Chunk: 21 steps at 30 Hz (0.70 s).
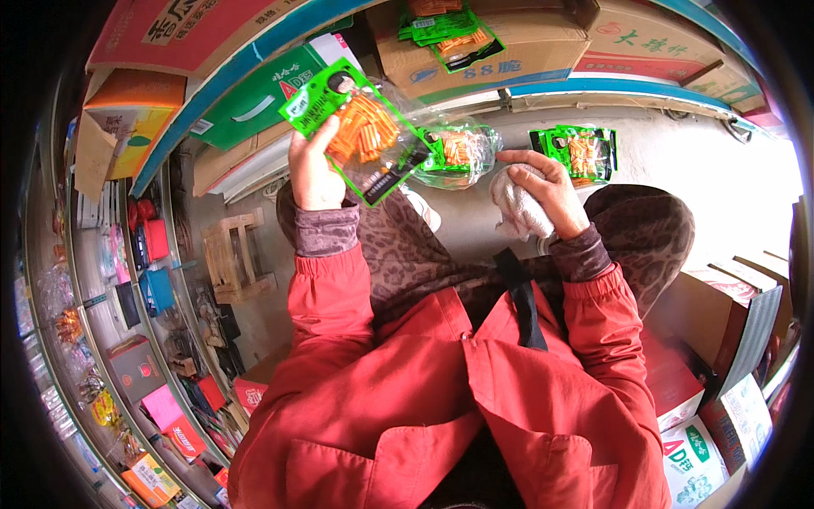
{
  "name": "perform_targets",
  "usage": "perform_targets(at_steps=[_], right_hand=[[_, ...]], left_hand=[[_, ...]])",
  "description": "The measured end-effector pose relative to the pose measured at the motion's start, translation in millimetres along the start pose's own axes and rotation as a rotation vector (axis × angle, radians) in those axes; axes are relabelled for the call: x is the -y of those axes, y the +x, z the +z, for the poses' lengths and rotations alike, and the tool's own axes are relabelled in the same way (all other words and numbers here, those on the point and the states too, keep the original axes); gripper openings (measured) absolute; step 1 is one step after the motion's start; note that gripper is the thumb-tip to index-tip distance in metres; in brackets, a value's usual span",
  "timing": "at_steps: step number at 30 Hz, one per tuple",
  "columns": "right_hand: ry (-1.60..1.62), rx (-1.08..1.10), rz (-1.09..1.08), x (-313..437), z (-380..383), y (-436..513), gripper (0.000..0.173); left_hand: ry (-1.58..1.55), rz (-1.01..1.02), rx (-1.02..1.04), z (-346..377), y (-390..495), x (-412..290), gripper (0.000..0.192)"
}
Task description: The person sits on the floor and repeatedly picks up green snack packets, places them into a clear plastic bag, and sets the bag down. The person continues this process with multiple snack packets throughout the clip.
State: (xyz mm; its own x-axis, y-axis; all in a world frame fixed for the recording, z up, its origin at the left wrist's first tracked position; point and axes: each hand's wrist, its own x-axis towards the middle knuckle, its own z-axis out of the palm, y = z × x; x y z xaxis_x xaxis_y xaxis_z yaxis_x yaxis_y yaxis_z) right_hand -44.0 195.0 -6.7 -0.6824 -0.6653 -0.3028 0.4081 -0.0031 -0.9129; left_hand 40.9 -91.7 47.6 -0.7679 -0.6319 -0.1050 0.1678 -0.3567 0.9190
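My left hand (316,167) grips the lower left side of a green-edged snack packet (369,130), its clear window showing orange strips. The packet is held up and tilted. In my right hand (545,188) is a bunched white cloth (518,207), with the index finger stretched out to the left. Just left of that fingertip lies a clear plastic bag (481,149) with similar packets (455,147) in it, partly hidden by the held packet. Beyond my right hand a small pile of the same packets (580,151) rests low down near the floor.
More packets (448,28) lie on a cardboard carton (483,63) ahead. A blue shelf edge (620,87) runs across the front. A green carton (264,105) stands ahead on the left, above a small wooden stool (236,254). Stocked shelves (114,331) line the left; cartons (712,305) stand at right.
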Motion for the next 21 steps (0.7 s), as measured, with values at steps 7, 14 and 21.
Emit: perform_targets(at_steps=[7,14,21], right_hand=[[0.014,0.025,0.032,-1.2,-0.7,1.3,0.024],[-0.061,0.035,0.002,-2.1,0.5,1.9,0.024],[-0.057,0.026,0.005,1.0,0.6,-2.1,0.025]], left_hand=[[0.107,-0.165,-0.059,-16.4,-37.2,33.0,0.03],[0.337,0.018,-0.195,-28.8,-24.5,67.9,0.021],[0.666,0.169,-0.327,-18.8,12.7,108.0,0.02]])
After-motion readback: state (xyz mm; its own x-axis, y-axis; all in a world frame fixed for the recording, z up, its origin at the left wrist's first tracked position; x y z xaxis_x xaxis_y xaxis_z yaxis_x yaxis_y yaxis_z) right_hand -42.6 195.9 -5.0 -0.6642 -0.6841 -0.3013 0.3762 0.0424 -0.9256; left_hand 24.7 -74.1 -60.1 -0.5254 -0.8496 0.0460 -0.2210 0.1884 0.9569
